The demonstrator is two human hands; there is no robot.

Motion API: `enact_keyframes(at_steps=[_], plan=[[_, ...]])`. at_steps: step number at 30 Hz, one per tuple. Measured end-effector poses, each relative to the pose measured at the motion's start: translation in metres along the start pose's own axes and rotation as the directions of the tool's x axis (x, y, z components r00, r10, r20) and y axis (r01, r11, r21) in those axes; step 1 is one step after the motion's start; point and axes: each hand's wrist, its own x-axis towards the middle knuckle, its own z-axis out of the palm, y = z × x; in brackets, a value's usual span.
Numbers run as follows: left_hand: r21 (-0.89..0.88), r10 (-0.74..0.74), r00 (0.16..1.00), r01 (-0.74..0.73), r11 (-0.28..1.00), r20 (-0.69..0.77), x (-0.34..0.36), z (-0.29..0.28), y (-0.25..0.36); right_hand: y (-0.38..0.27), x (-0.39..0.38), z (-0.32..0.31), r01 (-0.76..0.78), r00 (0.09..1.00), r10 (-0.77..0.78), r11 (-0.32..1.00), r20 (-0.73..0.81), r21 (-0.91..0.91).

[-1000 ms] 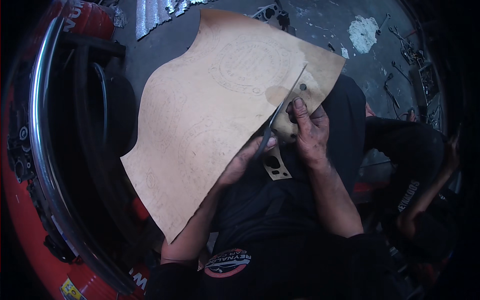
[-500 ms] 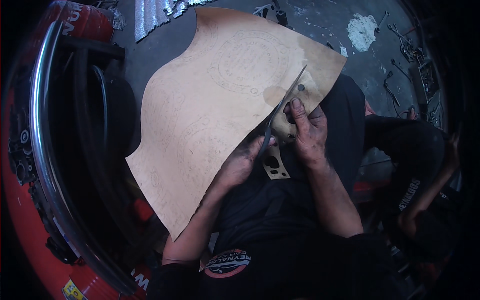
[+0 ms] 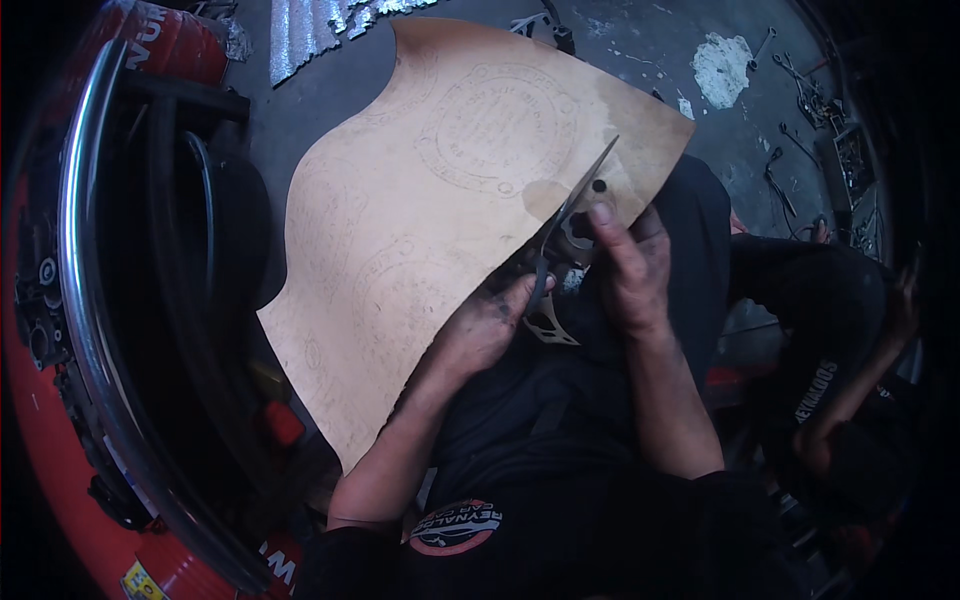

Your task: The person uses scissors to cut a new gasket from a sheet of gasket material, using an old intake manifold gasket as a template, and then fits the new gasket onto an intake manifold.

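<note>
A large tan sheet of gasket paper with faint round stamp marks lies slanted over my lap. My left hand is closed round the handles of the scissors, partly hidden under the sheet's lower edge. The long blade lies over the sheet, pointing up and right. Thumb up, my right hand pinches the sheet's right part beside a dark round hole and a larger cutout. From there a partly cut strip with holes hangs below the scissors, turned nearly edge-on.
A red drum and a curved chrome bar stand at the left. On the grey floor lie silvery foil sheeting, a white patch and several wrenches. Another person's dark-clothed leg and arm are at the right.
My right hand has shifted slightly right and tilted the gripped part of the sheet. The hanging strip has turned and shows less of its face. The scissors have barely moved.
</note>
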Motion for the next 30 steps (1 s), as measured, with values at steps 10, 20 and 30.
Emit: enact_keyframes(at_steps=[10, 20, 30], plan=[[0.474, 0.315, 0.949, -0.281, 0.834, 0.007, -0.003, 0.011, -0.020, -0.012, 0.027, -0.008, 0.008, 1.000, -0.010, 0.983, 0.009, 0.184], [0.319, 0.278, 0.957, -0.291, 0.902, 0.087, -0.003, 0.001, -0.018, -0.016, 0.031, -0.005, 0.030, 0.999, -0.032, 0.993, 0.020, 0.118], [-0.270, -0.140, 0.985, 0.163, 0.949, 0.103, 0.011, -0.011, 0.003, -0.015, 0.033, 0.000, 0.046, 0.998, -0.048, 0.995, 0.031, 0.084]])
